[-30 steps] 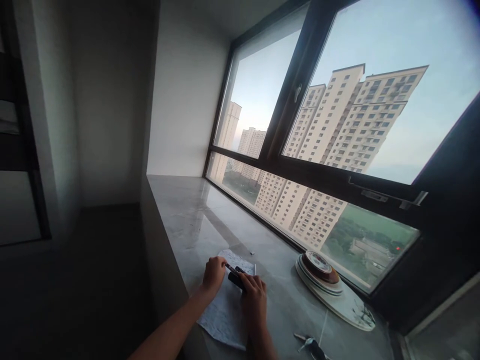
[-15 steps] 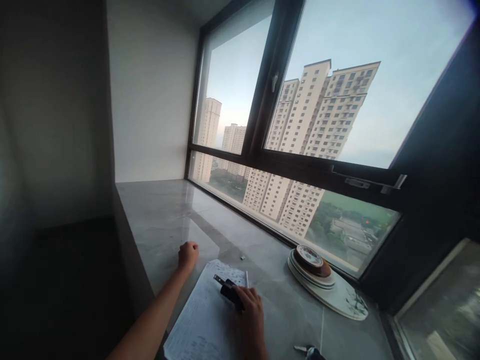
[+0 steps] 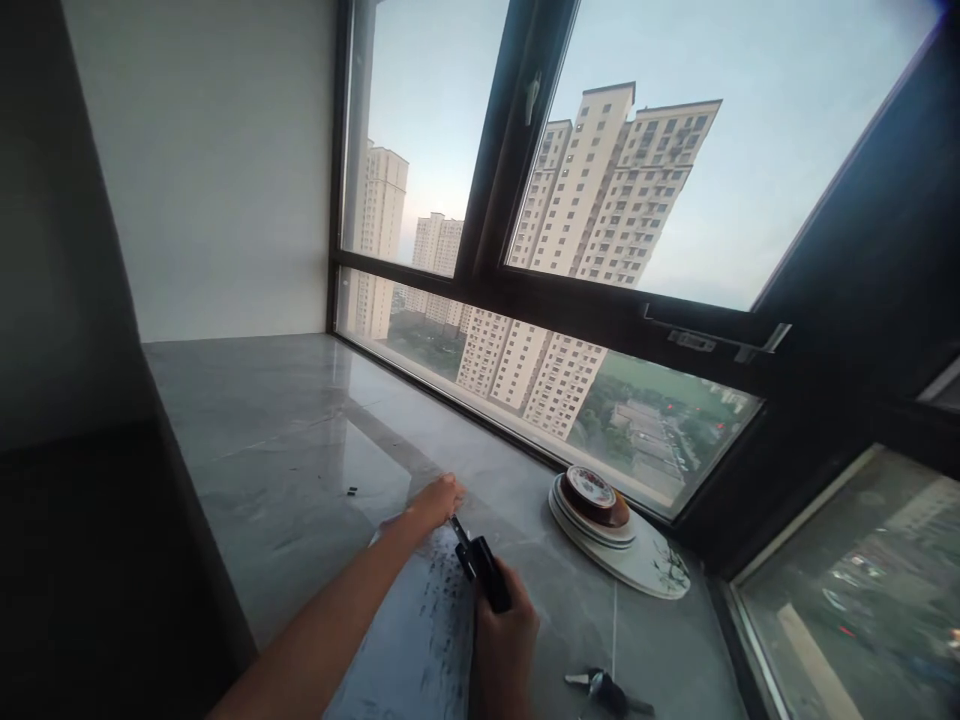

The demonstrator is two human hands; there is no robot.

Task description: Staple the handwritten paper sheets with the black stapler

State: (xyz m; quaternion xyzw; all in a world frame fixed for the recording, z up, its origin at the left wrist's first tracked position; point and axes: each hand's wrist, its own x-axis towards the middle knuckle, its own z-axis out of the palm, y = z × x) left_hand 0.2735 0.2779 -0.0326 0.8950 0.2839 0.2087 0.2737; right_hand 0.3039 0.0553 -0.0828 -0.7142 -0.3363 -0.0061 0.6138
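My right hand (image 3: 508, 630) is wrapped round a black tool with a narrow metal end (image 3: 487, 572), which resembles a stapler and tilts up to the left above the paper. My left hand (image 3: 439, 500) is closed at the tip of that metal end, fingers together. Whatever those fingers pinch, if anything, is too small to make out. Beneath both hands lies a sheet of paper (image 3: 405, 640) covered with dark writing, partly hidden by my left forearm. Two tiny dark bits (image 3: 352, 491) rest on the sill left of my left hand.
A grey marble-like sill (image 3: 255, 440) runs along the dark-framed window (image 3: 570, 300). Stacked plates (image 3: 600, 520) with a small patterned dish on top stand at the right by the glass. Keys (image 3: 600, 690) lie near the front right. The sill's edge drops off at the left.
My left hand has moved right to the tool's metal tip, uncovering the tiny dark bits. My right hand has turned the tool more upright. The view has shifted right and down.
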